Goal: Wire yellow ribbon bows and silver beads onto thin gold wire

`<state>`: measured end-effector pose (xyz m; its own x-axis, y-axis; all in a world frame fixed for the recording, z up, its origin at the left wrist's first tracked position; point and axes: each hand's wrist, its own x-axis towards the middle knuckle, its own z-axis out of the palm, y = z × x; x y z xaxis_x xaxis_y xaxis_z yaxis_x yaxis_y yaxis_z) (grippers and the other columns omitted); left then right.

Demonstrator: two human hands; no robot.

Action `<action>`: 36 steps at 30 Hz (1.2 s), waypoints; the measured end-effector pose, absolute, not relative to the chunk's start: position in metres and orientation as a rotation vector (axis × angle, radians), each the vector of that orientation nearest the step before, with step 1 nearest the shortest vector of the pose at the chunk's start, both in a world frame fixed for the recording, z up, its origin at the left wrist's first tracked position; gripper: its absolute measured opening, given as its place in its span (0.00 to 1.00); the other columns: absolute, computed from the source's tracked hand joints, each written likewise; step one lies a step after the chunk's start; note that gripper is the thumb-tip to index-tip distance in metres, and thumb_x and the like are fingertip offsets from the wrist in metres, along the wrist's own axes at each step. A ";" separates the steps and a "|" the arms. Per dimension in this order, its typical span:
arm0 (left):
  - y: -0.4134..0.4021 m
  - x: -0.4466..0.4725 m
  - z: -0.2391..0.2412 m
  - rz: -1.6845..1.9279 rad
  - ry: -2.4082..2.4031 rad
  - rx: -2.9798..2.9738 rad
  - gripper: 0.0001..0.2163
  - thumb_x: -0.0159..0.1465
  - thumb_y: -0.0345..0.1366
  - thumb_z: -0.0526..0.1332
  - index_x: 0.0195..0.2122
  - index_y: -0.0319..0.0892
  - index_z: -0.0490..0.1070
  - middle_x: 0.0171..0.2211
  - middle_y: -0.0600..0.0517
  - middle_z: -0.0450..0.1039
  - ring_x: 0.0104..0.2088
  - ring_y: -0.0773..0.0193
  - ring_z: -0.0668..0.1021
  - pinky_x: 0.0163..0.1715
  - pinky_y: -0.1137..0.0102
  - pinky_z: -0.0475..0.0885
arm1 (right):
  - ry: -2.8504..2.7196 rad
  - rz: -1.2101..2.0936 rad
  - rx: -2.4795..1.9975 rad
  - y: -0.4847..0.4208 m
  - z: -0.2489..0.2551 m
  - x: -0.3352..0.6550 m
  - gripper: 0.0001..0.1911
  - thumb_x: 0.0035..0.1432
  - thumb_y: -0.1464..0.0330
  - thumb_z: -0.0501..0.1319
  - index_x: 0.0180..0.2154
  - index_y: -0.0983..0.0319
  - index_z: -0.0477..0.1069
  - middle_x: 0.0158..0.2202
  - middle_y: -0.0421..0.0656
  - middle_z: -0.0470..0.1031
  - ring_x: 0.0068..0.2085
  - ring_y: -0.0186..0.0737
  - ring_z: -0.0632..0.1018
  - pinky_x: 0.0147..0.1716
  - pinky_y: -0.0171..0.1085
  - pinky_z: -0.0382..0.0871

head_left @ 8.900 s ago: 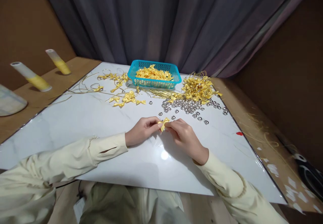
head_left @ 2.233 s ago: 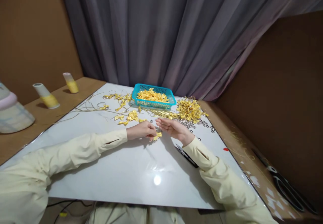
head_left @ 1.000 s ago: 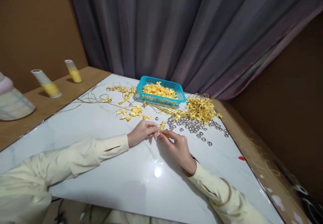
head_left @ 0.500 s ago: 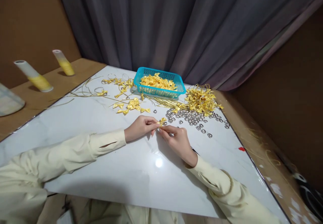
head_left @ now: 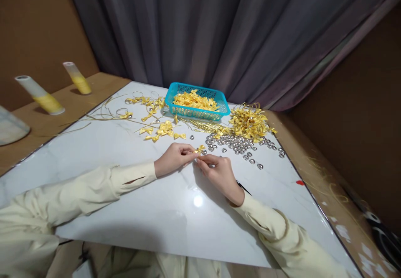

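Over the middle of the white marbled table [head_left: 150,219], my left hand [head_left: 173,159] pinches a small yellow ribbon bow [head_left: 200,148] between thumb and fingers. My right hand [head_left: 219,173] meets it from the right, its thumb and forefinger pressed together at the bow's lower edge. What lies between the right fingertips is too small to make out. Just beyond the hands, silver heart-shaped rings [head_left: 239,144] are scattered. Loose yellow bows [head_left: 165,128] lie behind my left hand.
A turquoise basket [head_left: 226,110] full of yellow bows stands at the back. Beside it are gold cords [head_left: 203,126] and a heap of corded bows [head_left: 250,123]. Two yellow thread spools [head_left: 46,100] stand left. Black-handled scissors [head_left: 384,236] lie at the right edge.
The bow has turned slightly in the fingertips, and the left fingers have curled in a little. Both hands stay in nearly the same place; the view has shifted slightly.
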<state>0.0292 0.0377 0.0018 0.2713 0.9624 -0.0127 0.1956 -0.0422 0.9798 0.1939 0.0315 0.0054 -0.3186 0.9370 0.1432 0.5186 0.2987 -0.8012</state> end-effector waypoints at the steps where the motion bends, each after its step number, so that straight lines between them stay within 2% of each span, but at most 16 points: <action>1: 0.038 0.029 0.002 0.912 1.131 1.472 0.13 0.56 0.43 0.60 0.27 0.35 0.71 0.13 0.59 0.58 0.16 0.73 0.60 0.18 0.76 0.54 | -1.946 0.880 -1.288 0.031 0.005 0.194 0.10 0.53 0.67 0.57 0.27 0.63 0.76 0.22 0.42 0.77 0.22 0.34 0.72 0.25 0.33 0.65; 5: 0.039 0.030 0.002 0.917 1.131 1.457 0.14 0.56 0.44 0.60 0.26 0.35 0.71 0.12 0.59 0.59 0.16 0.73 0.61 0.18 0.76 0.54 | -1.902 0.883 -1.251 0.029 0.008 0.195 0.07 0.53 0.67 0.58 0.29 0.61 0.74 0.26 0.43 0.78 0.25 0.38 0.76 0.30 0.36 0.68; 9: 0.039 0.029 0.002 0.913 1.143 1.465 0.13 0.56 0.43 0.60 0.26 0.36 0.70 0.12 0.59 0.59 0.16 0.73 0.61 0.19 0.75 0.55 | -1.851 0.597 -1.202 0.030 0.015 0.199 0.03 0.52 0.68 0.59 0.31 0.59 0.71 0.32 0.45 0.77 0.36 0.42 0.76 0.38 0.40 0.67; 11: 0.038 0.030 0.003 0.906 1.146 1.469 0.13 0.56 0.42 0.60 0.25 0.36 0.69 0.12 0.59 0.59 0.16 0.73 0.61 0.19 0.75 0.56 | -1.866 0.578 -1.244 0.034 0.015 0.201 0.03 0.50 0.67 0.61 0.29 0.60 0.70 0.33 0.46 0.75 0.38 0.44 0.74 0.40 0.42 0.66; 16: 0.036 0.030 0.002 0.911 1.157 1.480 0.12 0.56 0.42 0.59 0.25 0.36 0.69 0.12 0.59 0.59 0.16 0.73 0.61 0.19 0.75 0.57 | -1.710 1.277 -1.251 0.045 0.006 0.202 0.11 0.47 0.65 0.63 0.33 0.61 0.65 0.29 0.43 0.75 0.32 0.38 0.74 0.33 0.37 0.66; 18: 0.036 0.030 0.001 0.910 1.146 1.488 0.12 0.56 0.42 0.59 0.26 0.36 0.69 0.12 0.59 0.59 0.16 0.73 0.61 0.19 0.75 0.56 | -1.608 1.444 -1.186 0.046 0.004 0.202 0.13 0.46 0.66 0.64 0.34 0.61 0.64 0.27 0.41 0.74 0.31 0.37 0.75 0.31 0.36 0.66; 23: 0.035 0.030 0.000 0.912 1.139 1.491 0.12 0.57 0.43 0.59 0.27 0.37 0.68 0.12 0.59 0.59 0.15 0.73 0.61 0.18 0.76 0.57 | -1.525 1.523 -1.214 0.047 0.008 0.203 0.13 0.43 0.69 0.64 0.33 0.62 0.66 0.27 0.40 0.72 0.29 0.34 0.72 0.32 0.35 0.65; 27: 0.036 0.030 0.000 0.925 1.137 1.492 0.12 0.57 0.42 0.59 0.26 0.36 0.68 0.12 0.59 0.59 0.16 0.73 0.61 0.19 0.76 0.56 | -1.522 1.510 -1.331 0.048 0.012 0.204 0.15 0.43 0.71 0.62 0.37 0.62 0.68 0.32 0.41 0.73 0.25 0.30 0.68 0.24 0.32 0.60; 30: 0.037 0.030 0.001 0.921 1.141 1.483 0.11 0.57 0.41 0.59 0.26 0.36 0.69 0.12 0.59 0.59 0.16 0.73 0.61 0.19 0.76 0.56 | -1.558 1.594 -1.329 0.049 0.013 0.204 0.14 0.45 0.68 0.62 0.38 0.62 0.69 0.33 0.42 0.74 0.22 0.29 0.66 0.18 0.31 0.56; 32: 0.037 0.029 0.002 0.922 1.151 1.469 0.11 0.57 0.41 0.59 0.26 0.36 0.68 0.12 0.59 0.59 0.15 0.73 0.61 0.18 0.76 0.56 | -1.691 1.444 -1.341 0.048 0.013 0.204 0.11 0.47 0.65 0.62 0.34 0.63 0.70 0.31 0.42 0.73 0.23 0.31 0.67 0.19 0.31 0.57; 36: 0.037 0.029 0.002 0.949 1.150 1.470 0.12 0.57 0.42 0.59 0.25 0.37 0.68 0.12 0.60 0.59 0.16 0.73 0.61 0.19 0.76 0.56 | -2.077 0.808 -1.308 0.043 0.012 0.205 0.08 0.52 0.65 0.60 0.25 0.62 0.70 0.24 0.41 0.71 0.24 0.33 0.68 0.27 0.33 0.60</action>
<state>0.0294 0.0367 0.0020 0.2394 0.9709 0.0014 0.1856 -0.0472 0.9815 0.2050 0.0431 0.0119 -0.3750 0.9174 0.1330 0.5866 0.3459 -0.7323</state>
